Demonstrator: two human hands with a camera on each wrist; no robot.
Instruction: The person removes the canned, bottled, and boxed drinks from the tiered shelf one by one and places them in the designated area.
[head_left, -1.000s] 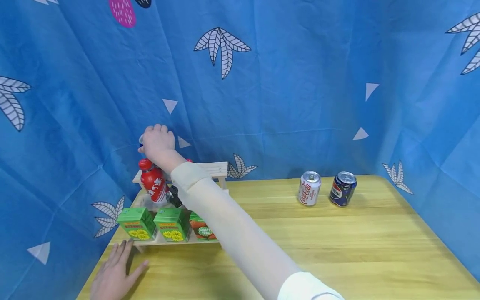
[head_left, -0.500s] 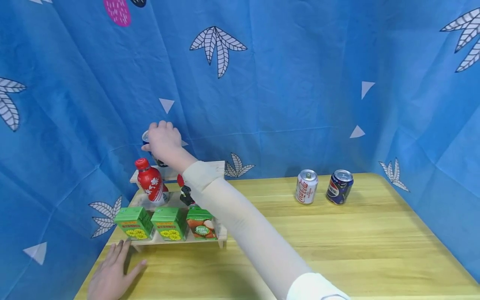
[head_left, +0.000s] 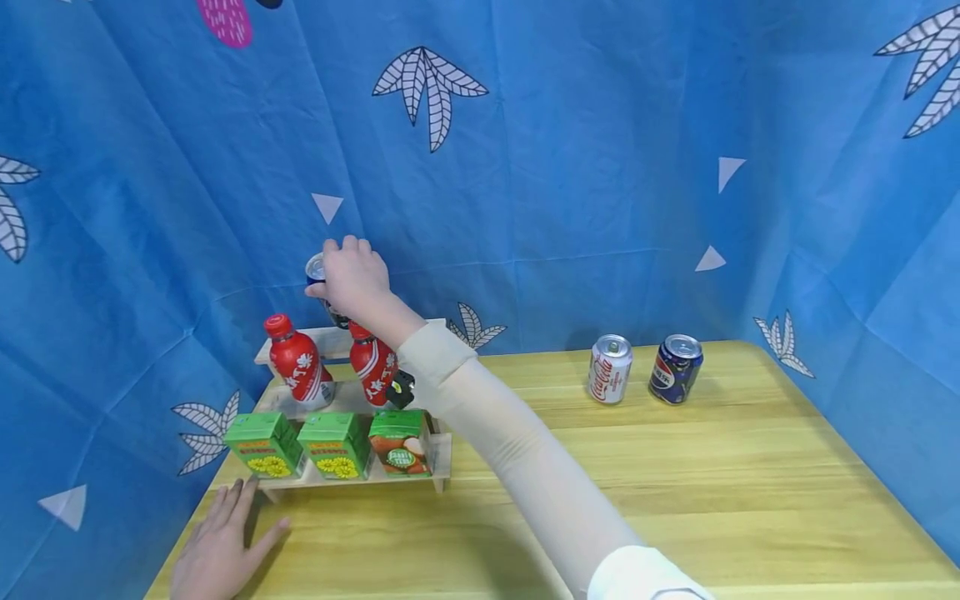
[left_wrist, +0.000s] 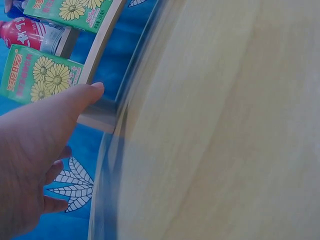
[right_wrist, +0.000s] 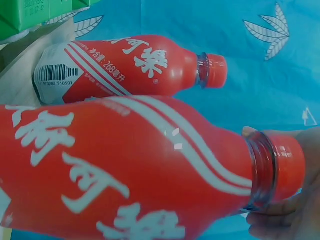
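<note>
My right hand (head_left: 356, 279) grips a dark blue soda can (head_left: 316, 268) with a silver top, at the top tier of a small wooden step rack (head_left: 442, 457). The hand hides most of the can, and whether its base touches the tier I cannot tell. Two red-capped cola bottles, the left one (head_left: 302, 364) and the right one (head_left: 373, 367), stand on the middle tier below that hand. They fill much of the right wrist view, the nearer bottle (right_wrist: 150, 160) in front. Beside the rack's front left corner lies my left hand (head_left: 213, 546), fingers extended and thumb spread.
Green drink cartons line the front tier: left (head_left: 266, 446), middle (head_left: 335, 447), and right (head_left: 401, 446). Further right on the wooden table (head_left: 600, 492) stand a white-and-silver Coca-Cola can (head_left: 610, 369) and a blue Pepsi can (head_left: 676, 369). A patterned blue curtain (head_left: 585, 167) encloses the back and sides.
My right hand has moved right along the top tier with the soda can, uncovering the right cola bottle and right carton. The left hand stays beside the rack.
</note>
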